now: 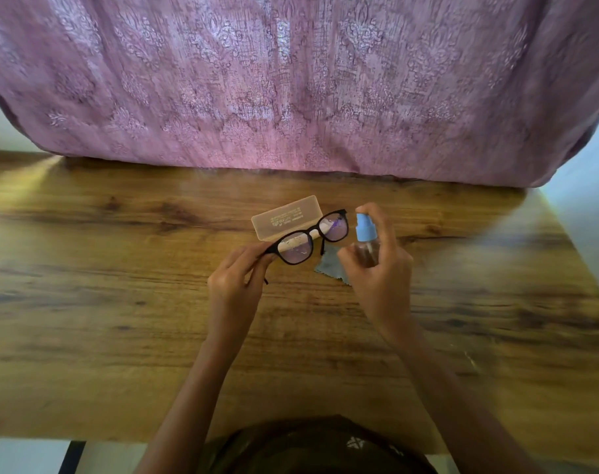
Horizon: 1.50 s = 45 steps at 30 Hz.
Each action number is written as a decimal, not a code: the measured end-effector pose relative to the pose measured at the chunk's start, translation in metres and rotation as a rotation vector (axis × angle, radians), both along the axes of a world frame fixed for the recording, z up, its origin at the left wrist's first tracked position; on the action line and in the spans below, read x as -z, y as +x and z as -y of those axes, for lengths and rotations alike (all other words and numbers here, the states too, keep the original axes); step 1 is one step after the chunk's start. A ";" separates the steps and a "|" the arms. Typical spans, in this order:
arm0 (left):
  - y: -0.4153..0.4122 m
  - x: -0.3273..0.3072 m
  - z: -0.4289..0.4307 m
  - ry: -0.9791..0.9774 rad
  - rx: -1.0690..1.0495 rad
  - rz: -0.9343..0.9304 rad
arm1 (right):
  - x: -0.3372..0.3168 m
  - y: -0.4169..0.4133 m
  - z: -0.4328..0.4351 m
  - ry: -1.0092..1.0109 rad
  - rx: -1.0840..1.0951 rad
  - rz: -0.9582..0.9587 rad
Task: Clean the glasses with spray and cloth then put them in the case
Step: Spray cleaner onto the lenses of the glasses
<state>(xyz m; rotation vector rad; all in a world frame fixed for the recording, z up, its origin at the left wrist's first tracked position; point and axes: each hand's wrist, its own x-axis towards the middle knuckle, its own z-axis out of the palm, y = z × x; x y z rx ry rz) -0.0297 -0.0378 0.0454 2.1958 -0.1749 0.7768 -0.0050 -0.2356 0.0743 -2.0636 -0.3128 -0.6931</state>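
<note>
Black-framed glasses (308,236) are held above the wooden table (120,302), pinched at their left end by my left hand (234,285). Droplets or smears show on the left lens. My right hand (380,268) grips a small clear spray bottle (366,241) with a light blue nozzle, a finger resting on its top, the nozzle facing the right lens from close by. A closed translucent case (284,217) lies on the table just behind the glasses. A grey cloth (332,265) lies flat under the glasses, partly hidden by my right hand.
A pink patterned fabric (291,80) hangs along the far edge of the table. The table's right edge runs diagonally at the right. My dark-clothed torso is at the near edge.
</note>
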 end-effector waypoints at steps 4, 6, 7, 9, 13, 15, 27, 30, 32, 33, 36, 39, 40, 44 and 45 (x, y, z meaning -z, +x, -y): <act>0.000 -0.001 0.001 -0.011 0.009 -0.005 | 0.001 0.004 0.002 0.050 -0.021 -0.019; 0.000 -0.001 0.001 -0.014 0.003 -0.009 | 0.004 0.008 0.006 0.088 -0.011 -0.039; 0.000 -0.001 0.000 -0.016 -0.001 -0.012 | 0.005 0.011 0.008 0.113 -0.011 -0.063; -0.001 -0.001 0.000 -0.021 -0.009 -0.018 | 0.007 0.017 0.014 0.174 -0.025 -0.153; -0.001 -0.002 0.000 -0.007 -0.015 -0.019 | 0.020 0.037 0.029 0.344 -0.084 -0.335; -0.001 -0.003 0.000 -0.004 -0.018 -0.024 | 0.029 0.049 0.037 0.328 -0.080 -0.367; -0.001 -0.001 0.000 -0.002 -0.030 -0.009 | 0.069 0.085 0.055 0.103 0.080 -0.541; -0.001 -0.001 0.000 -0.007 -0.025 0.000 | 0.073 0.087 0.056 0.092 0.088 -0.564; 0.000 0.000 0.000 -0.007 -0.026 0.006 | 0.076 0.087 0.056 0.088 0.092 -0.593; 0.000 0.000 0.000 -0.006 -0.027 0.005 | 0.077 0.087 0.057 0.077 0.099 -0.594; 0.000 0.001 0.000 -0.013 -0.033 0.004 | 0.079 0.085 0.057 0.059 0.131 -0.579; -0.001 0.001 0.000 -0.020 -0.023 0.013 | 0.080 0.083 0.057 0.052 0.140 -0.582; -0.001 0.002 0.000 -0.023 -0.021 0.011 | 0.079 0.082 0.057 0.045 0.137 -0.597; -0.001 0.002 0.001 -0.037 -0.012 0.000 | 0.080 0.076 0.059 0.052 0.131 -0.671; -0.001 0.001 0.001 -0.044 -0.009 -0.004 | 0.080 0.073 0.060 0.075 0.148 -0.685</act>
